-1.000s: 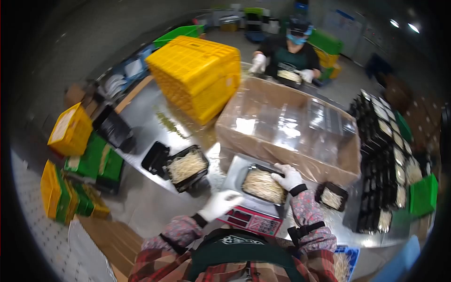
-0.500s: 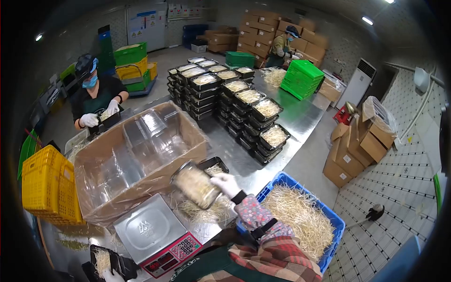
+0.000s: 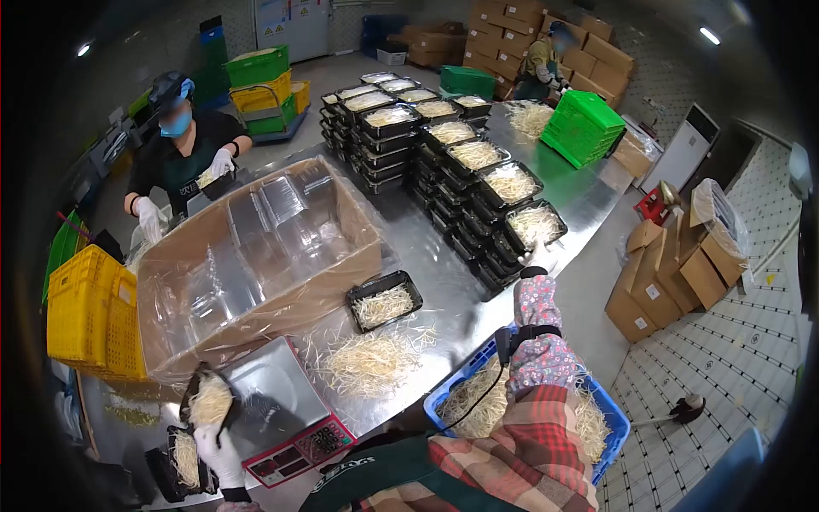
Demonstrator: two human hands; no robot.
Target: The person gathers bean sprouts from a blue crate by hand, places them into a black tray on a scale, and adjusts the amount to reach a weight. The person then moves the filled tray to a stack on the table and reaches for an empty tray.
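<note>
While the white-gloved right hand (image 3: 539, 254) meets the near edge of a black plastic tray of pale sprouts (image 3: 536, 225) atop the nearest tray stack (image 3: 485, 247), finger closure is blurred; can't tell pinch from support. Near-edge contact probably leaves the far side free to sit square. White-gloved left hand (image 3: 220, 456) pinches the near end of a tilted black sprout tray (image 3: 210, 399) at the edge of the silver-topped red scale (image 3: 264, 392); end grip likely keeps fingers off the contents. Another filled black tray (image 3: 183, 461) sits beside that hand, presumably within easy reach.
</note>
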